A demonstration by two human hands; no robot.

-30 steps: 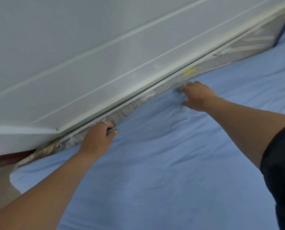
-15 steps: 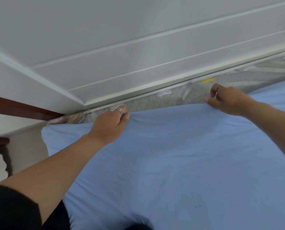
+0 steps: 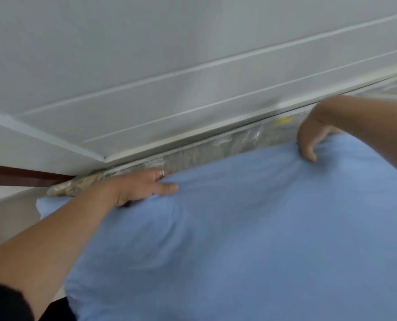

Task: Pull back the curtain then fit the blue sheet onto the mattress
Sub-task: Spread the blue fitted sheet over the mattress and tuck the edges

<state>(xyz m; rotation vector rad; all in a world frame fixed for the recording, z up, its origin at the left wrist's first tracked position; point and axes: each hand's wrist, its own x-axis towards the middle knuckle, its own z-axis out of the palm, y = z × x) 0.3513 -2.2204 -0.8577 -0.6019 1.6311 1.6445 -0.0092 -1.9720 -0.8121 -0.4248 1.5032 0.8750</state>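
Against the white panelled wall (image 3: 192, 54), the mattress (image 3: 199, 156) showed as a narrow grey strip under shiny, crinkled clear plastic, with a small yellow tag (image 3: 283, 121) on it. Over the rest of it lay the blue sheet (image 3: 250, 228), soft matte cloth in shallow folds, its edge stopping short of the wall. At that edge the left hand (image 3: 142, 186), wearing a ring (image 3: 161, 172), pinched the cloth, thumb flat on top and fingers tucked under. Further along, the right hand (image 3: 310, 140) clutched the same edge with curled fingers, bunching it.
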